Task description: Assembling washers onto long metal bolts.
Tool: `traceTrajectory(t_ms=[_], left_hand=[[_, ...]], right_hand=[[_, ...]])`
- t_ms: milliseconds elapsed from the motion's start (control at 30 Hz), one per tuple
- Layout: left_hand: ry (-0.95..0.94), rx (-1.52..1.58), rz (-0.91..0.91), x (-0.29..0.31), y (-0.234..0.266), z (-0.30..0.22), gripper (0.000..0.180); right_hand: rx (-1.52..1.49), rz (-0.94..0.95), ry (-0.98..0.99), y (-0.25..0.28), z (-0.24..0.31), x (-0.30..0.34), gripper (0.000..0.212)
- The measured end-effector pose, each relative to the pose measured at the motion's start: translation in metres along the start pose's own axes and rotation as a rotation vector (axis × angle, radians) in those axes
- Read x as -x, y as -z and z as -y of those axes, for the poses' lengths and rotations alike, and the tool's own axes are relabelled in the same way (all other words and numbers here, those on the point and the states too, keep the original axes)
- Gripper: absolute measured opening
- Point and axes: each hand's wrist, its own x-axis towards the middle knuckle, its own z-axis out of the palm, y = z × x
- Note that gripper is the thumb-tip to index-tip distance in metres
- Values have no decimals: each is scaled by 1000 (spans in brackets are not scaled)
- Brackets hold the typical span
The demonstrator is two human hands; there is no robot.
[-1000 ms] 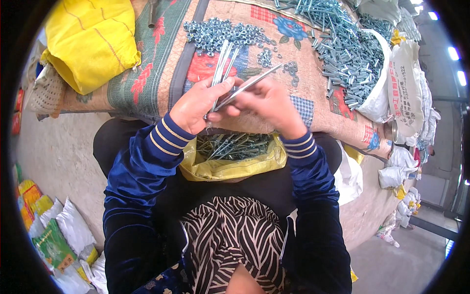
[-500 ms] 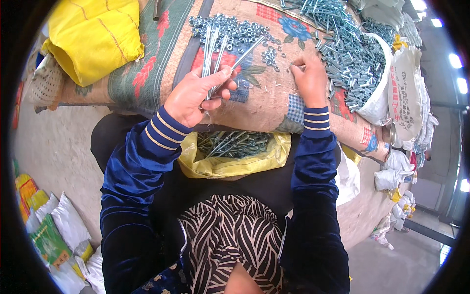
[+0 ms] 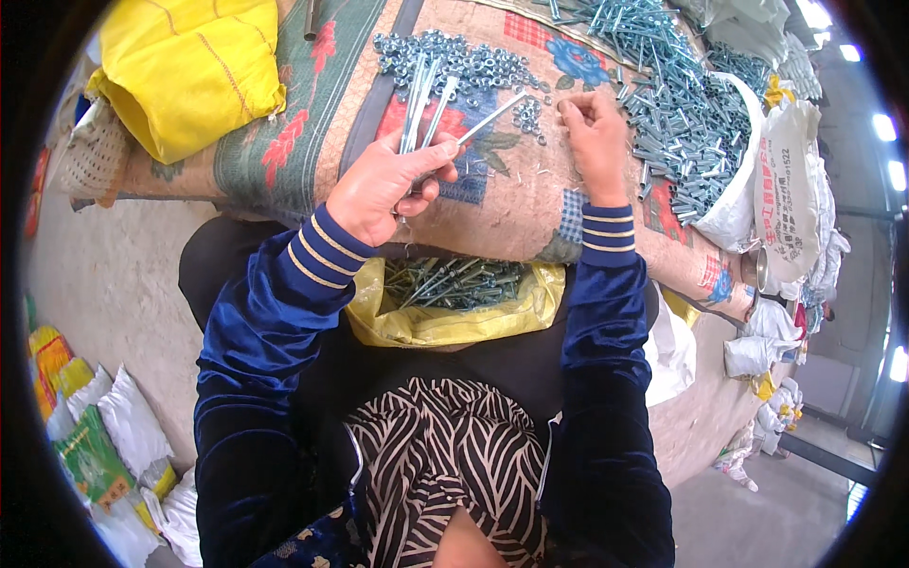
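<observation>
My left hand is closed round a bundle of long thin metal bolts, which point away from me. One bolt sticks out to the right from between its thumb and fingers. My right hand is over the cloth, its thumb and fingers curled together. Whatever they hold, if anything, is too small to make out. Just left of it lies a small group of nuts, with a larger heap of nuts beyond.
A yellow sack of bolts sits open at my lap. To the right, metal sleeves spill from a white sack. Another yellow sack lies far left on the patterned cloth. Filled bags stand on the floor.
The bolt sticking out of my left hand has swung lower toward the right. My right hand has shifted slightly away from me, with its fingers curled differently.
</observation>
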Motion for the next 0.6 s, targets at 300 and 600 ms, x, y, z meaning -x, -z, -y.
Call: traceTrajectory(t_ms=[300,600], left_hand=[[23,-23,88,-1,-2,9,18],[16,-1,112,0,-2,7,20]], right_hand=[[-933,202,-255,13,46,23,14],[-884,68,-242,6,60,27,16]])
